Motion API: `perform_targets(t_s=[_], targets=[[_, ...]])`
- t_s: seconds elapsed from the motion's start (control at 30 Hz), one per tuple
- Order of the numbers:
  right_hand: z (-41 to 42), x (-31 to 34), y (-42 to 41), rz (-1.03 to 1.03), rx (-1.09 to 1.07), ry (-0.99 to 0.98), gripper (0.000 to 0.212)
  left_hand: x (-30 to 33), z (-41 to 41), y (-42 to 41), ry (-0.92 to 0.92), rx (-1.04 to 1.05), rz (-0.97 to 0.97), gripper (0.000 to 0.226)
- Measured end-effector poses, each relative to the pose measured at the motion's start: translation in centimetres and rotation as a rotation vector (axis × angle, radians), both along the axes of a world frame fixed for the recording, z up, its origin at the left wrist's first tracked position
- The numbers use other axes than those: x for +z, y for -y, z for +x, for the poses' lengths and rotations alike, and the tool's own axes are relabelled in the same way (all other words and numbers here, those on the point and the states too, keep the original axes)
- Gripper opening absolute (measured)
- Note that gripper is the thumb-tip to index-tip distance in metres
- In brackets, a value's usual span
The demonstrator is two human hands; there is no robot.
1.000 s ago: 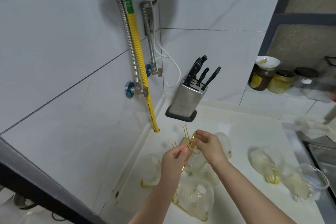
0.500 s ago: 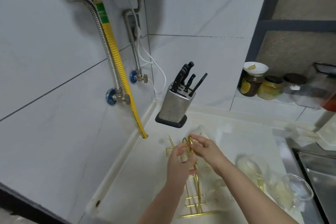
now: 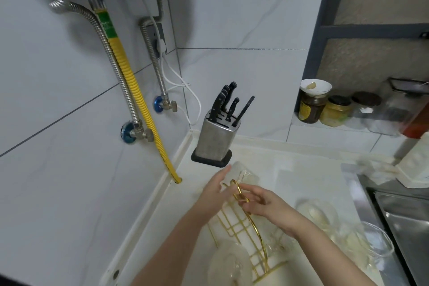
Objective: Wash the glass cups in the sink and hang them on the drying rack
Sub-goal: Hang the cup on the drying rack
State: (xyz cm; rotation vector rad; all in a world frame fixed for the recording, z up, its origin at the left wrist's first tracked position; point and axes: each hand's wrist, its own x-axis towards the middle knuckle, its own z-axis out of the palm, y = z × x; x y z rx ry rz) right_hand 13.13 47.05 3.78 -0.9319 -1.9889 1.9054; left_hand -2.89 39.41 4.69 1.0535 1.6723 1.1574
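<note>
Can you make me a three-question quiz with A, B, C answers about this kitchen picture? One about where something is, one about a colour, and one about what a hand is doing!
1. Where is the knife block?
A. in the counter's back corner
B. in the sink
C. on the shelf

2. What colour is the drying rack?
A. black
B. gold
C. red

3. What is the right hand doing?
A. holding a knife
B. resting flat
C. pinching the rack's top loop

Answers: 1 A, it stands by the tiled walls. 2 B, its wires shine gold. 3 C, fingers curl round the loop.

The pale counter (image 3: 308,169) carries a knife block (image 3: 214,140), a gold drying rack (image 3: 250,234) and glass cups (image 3: 325,216).
</note>
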Motion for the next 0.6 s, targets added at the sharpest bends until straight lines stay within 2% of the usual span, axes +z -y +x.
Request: perform_targets(t_s=[0.13,0.2,0.6], targets=[[0.8,-1.6,0.9,0.043,-0.087,-0.008,0.045,-0.4,-1.0,-1.4,-0.079,-0.090,0.011,0.026],[0.9,-1.9,1.3,0.025,-0.118,-0.030,0.043,-0.8,-1.2,-1.5,-0.095,-0.080,0.029,0.019],[0.3,-1.6,4.1,0.049,-0.172,-0.115,0.031,-2.2,-2.6,2.3,-0.068,0.033,0.103,0.011]])
